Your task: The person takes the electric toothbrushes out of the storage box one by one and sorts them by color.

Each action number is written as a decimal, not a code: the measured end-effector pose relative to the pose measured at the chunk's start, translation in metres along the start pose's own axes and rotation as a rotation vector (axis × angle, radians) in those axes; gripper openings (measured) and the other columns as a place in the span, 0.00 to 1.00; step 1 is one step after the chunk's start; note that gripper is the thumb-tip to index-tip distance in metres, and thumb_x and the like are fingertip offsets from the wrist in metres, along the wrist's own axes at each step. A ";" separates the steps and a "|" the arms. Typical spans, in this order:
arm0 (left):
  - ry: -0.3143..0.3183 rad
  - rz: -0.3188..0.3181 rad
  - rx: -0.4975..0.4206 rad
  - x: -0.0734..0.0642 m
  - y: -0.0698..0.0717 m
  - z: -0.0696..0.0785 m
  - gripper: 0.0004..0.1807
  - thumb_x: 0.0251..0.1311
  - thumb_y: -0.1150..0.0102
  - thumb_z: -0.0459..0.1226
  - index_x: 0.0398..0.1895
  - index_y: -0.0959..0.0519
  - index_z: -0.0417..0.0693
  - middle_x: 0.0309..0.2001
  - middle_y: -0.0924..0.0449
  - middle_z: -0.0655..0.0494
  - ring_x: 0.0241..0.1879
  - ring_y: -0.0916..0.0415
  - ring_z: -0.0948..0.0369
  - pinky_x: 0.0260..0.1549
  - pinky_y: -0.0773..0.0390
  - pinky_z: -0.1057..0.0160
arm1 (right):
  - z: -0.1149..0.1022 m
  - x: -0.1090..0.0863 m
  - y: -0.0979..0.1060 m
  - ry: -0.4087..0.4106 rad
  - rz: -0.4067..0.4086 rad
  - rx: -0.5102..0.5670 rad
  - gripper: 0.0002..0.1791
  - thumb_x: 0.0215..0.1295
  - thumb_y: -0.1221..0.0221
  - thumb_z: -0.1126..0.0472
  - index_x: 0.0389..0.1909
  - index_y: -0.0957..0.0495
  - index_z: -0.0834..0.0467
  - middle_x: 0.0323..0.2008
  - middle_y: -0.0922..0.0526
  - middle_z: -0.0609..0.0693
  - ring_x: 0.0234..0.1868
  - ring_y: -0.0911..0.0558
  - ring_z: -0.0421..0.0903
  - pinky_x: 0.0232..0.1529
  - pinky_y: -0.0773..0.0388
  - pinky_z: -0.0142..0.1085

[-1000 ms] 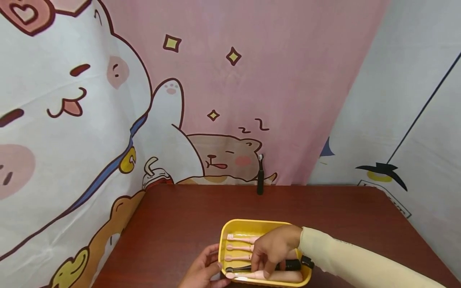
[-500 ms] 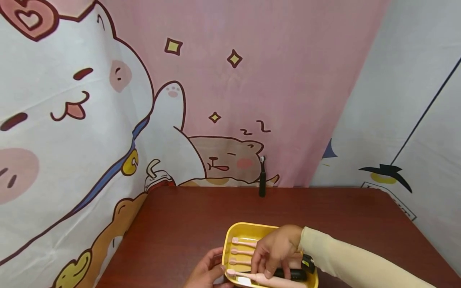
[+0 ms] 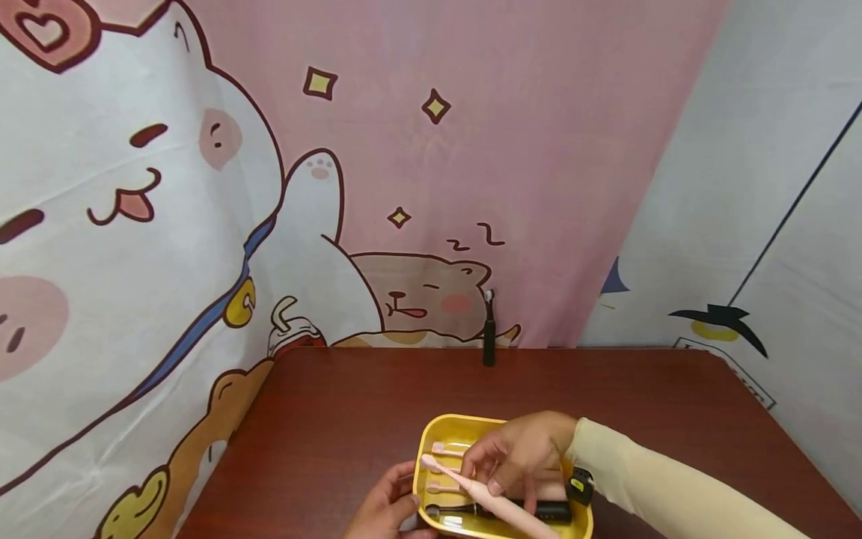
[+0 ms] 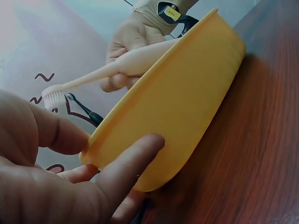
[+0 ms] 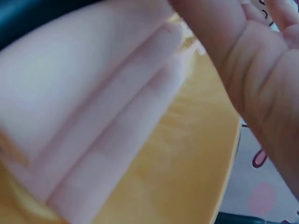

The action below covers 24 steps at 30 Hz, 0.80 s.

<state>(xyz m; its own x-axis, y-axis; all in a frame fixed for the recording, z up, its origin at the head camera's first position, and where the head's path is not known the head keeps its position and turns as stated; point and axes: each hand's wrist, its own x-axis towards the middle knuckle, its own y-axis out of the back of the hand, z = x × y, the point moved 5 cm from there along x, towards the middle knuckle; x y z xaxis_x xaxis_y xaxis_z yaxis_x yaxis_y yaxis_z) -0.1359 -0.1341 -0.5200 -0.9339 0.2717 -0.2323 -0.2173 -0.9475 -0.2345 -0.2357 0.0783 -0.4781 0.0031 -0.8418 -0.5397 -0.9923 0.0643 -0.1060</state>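
Note:
My right hand [image 3: 528, 453] holds a pink electric toothbrush [image 3: 494, 501] by its handle above a yellow bin [image 3: 419, 468]. The brush slants, head toward the far left. In the left wrist view its white bristles [image 4: 55, 99] point down beyond the rim. Inside the bin lie a black electric toothbrush [image 3: 552, 512] and several pink ones [image 3: 444, 488], partly hidden by my right hand. My left hand [image 3: 384, 509] grips the bin's left side, with a finger against the outer wall [image 4: 187, 88]. The right wrist view shows blurred pink handles [image 5: 103, 126] close up.
Another black electric toothbrush [image 3: 489, 340] stands upright near the back edge of the dark red-brown table [image 3: 323, 419]. A cartoon-printed cloth [image 3: 539, 150] hangs behind the table and along its sides.
My right hand has raised the pink toothbrush from the bin's near side, its head swinging up and away. The black toothbrush beneath now shows more. My left hand stays at the bin.

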 end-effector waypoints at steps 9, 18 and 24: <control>0.026 0.010 -0.011 0.000 0.000 0.001 0.34 0.75 0.46 0.31 0.77 0.46 0.26 0.66 0.30 0.26 0.52 0.16 0.49 0.45 0.09 0.49 | -0.014 -0.022 0.010 0.235 0.088 0.002 0.27 0.79 0.41 0.60 0.69 0.35 0.71 0.51 0.21 0.48 0.53 0.17 0.46 0.46 0.13 0.59; 0.029 0.055 0.000 0.001 0.000 -0.002 0.32 0.74 0.44 0.32 0.74 0.43 0.26 0.62 0.25 0.30 0.48 0.15 0.51 0.42 0.08 0.50 | -0.017 -0.037 0.017 0.376 0.179 0.010 0.19 0.80 0.43 0.63 0.66 0.30 0.63 0.54 0.20 0.55 0.57 0.16 0.53 0.47 0.16 0.67; 0.032 0.083 0.020 0.002 -0.001 -0.002 0.32 0.73 0.44 0.31 0.74 0.41 0.26 0.61 0.24 0.31 0.47 0.15 0.52 0.41 0.08 0.51 | -0.019 -0.046 0.019 0.416 0.236 0.014 0.18 0.79 0.43 0.63 0.64 0.30 0.64 0.54 0.20 0.59 0.57 0.17 0.53 0.47 0.12 0.62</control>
<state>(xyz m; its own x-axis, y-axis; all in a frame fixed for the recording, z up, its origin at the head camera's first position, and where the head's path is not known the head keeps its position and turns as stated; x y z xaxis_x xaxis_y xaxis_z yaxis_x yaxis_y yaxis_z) -0.1370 -0.1323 -0.5222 -0.9394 0.1967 -0.2808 -0.1452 -0.9702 -0.1939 -0.2576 0.1081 -0.4394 -0.2750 -0.9463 -0.1701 -0.9581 0.2844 -0.0331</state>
